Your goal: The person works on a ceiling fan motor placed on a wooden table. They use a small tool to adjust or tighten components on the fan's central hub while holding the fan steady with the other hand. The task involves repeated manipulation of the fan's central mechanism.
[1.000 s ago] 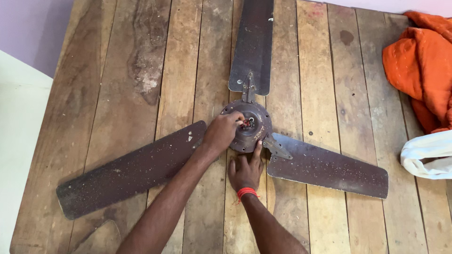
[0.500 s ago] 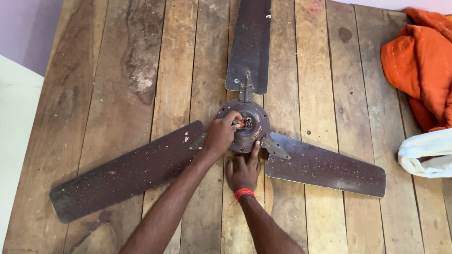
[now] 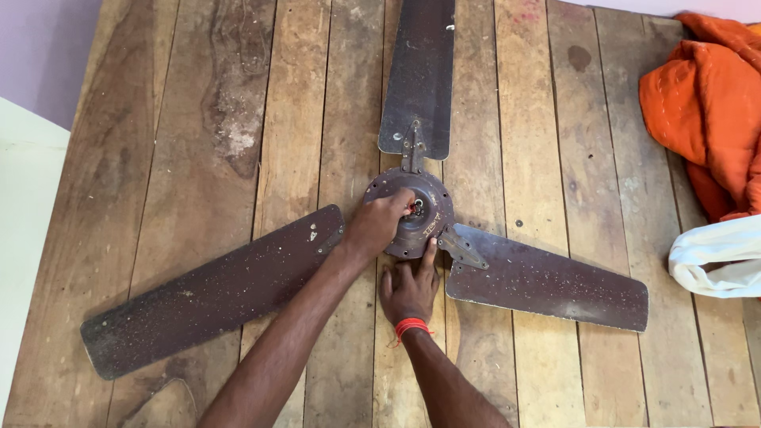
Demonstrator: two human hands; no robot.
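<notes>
A dusty brown ceiling fan lies flat on a surface of wooden planks (image 3: 238,119). Its round hub (image 3: 432,230) has three blades: one pointing away (image 3: 418,71), one to the lower left (image 3: 214,289), one to the right (image 3: 547,277). My left hand (image 3: 376,226) rests on the hub's left side, its fingers pinched at the small shaft in the centre. My right hand (image 3: 408,289), with a red thread band on the wrist, lies flat on the wood just below the hub. Its fingertips touch the hub's near rim.
An orange cloth (image 3: 701,103) is bunched at the far right, with a white cloth (image 3: 717,257) below it at the right edge. The planks end on the left at a pale surface (image 3: 24,198) and a purple wall.
Both hands stay at the hub. The view has shifted slightly, and my left fingers have settled closer on the centre shaft.
</notes>
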